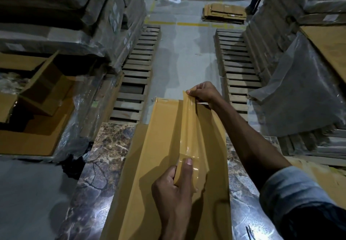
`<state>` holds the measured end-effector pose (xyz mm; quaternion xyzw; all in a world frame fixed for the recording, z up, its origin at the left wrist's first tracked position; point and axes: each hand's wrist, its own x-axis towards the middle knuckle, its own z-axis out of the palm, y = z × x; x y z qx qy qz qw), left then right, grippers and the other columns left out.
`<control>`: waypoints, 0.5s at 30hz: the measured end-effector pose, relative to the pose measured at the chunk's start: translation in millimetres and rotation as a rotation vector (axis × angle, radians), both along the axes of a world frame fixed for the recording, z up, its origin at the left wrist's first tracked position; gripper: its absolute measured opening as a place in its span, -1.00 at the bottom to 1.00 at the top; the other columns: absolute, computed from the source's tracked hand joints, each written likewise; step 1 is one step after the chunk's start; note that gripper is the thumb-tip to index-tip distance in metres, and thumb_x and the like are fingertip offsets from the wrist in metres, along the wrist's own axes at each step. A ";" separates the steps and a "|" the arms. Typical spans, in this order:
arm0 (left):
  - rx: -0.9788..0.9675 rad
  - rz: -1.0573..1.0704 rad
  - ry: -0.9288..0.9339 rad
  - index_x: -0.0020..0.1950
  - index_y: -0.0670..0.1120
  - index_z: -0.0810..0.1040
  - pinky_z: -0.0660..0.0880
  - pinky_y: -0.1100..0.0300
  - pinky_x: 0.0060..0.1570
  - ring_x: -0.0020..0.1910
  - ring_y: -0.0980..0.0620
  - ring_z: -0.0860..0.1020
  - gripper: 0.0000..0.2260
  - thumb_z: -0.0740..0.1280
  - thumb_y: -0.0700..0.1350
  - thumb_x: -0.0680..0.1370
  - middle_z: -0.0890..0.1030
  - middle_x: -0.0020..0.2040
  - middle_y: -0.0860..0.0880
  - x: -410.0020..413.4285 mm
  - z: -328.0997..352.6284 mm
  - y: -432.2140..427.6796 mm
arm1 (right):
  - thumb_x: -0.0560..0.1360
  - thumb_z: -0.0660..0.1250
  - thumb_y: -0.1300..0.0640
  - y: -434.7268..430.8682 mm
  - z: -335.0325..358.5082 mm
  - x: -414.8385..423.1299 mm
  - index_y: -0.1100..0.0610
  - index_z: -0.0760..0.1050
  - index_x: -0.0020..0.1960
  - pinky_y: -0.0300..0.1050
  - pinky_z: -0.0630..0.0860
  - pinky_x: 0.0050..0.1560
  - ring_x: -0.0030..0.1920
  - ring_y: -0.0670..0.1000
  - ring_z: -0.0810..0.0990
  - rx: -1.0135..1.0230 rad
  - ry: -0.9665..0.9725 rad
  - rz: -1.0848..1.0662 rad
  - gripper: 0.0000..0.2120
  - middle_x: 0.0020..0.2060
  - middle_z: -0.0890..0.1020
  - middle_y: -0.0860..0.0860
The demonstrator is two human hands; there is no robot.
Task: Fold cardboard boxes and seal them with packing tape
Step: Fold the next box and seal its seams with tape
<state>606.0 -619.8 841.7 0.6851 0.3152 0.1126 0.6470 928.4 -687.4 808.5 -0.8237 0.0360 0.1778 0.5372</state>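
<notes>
A long flat cardboard box (161, 146) lies lengthwise on a marble slab (104, 155), running away from me. A strip of clear packing tape (189, 127) stretches along its middle seam, raised off the cardboard. My right hand (203, 93) pinches the tape's far end above the box's far edge. My left hand (175, 185) holds the near end of the strip, thumb on top; whether a tape roll sits in that hand is hidden.
Wooden pallets (134, 82) flank a concrete aisle (185, 56). Plastic-wrapped stacks (61, 19) rise left and right. An open carton (37, 97) stands at the left. Flattened cartons (223, 13) lie on the floor far ahead.
</notes>
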 end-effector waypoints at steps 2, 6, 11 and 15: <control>0.012 -0.004 0.002 -0.26 0.01 0.71 0.64 0.09 -0.37 -0.42 0.07 0.64 -0.72 0.43 0.13 0.56 0.67 -0.38 0.02 4.7 4.0 1.5 | 0.47 0.57 0.14 2.3 -2.6 6.0 0.17 0.68 -0.15 -0.15 0.65 -0.18 -0.08 0.08 0.72 0.003 -0.006 -0.012 -0.88 -0.12 0.73 0.16; 0.006 -0.009 0.032 -0.26 -0.02 0.70 0.64 0.04 -0.33 -0.44 0.06 0.63 -0.70 0.43 0.14 0.56 0.66 -0.39 -0.02 12.3 5.4 3.7 | 0.48 0.56 0.13 4.1 -7.1 14.6 0.18 0.70 -0.11 -0.11 0.66 -0.12 -0.04 0.07 0.71 -0.046 0.001 -0.020 -0.88 -0.09 0.73 0.15; -0.027 0.004 0.061 -0.30 0.03 0.70 0.65 0.04 -0.32 -0.45 0.07 0.63 -0.70 0.44 0.15 0.56 0.65 -0.40 0.00 16.5 3.9 6.3 | 0.48 0.55 0.16 3.6 -15.3 16.5 0.27 0.70 -0.02 -0.10 0.65 -0.17 0.01 0.11 0.70 -0.034 0.071 -0.044 -0.82 -0.04 0.72 0.16; -0.069 0.001 0.083 -0.29 -0.01 0.70 0.57 0.19 -0.41 -0.45 0.03 0.64 -0.67 0.44 0.18 0.55 0.65 -0.39 -0.03 19.2 3.6 10.0 | 0.44 0.57 0.12 1.8 -21.4 16.2 0.30 0.69 -0.01 -0.01 0.65 -0.10 -0.04 0.12 0.72 -0.075 0.083 -0.062 -0.74 -0.07 0.74 0.18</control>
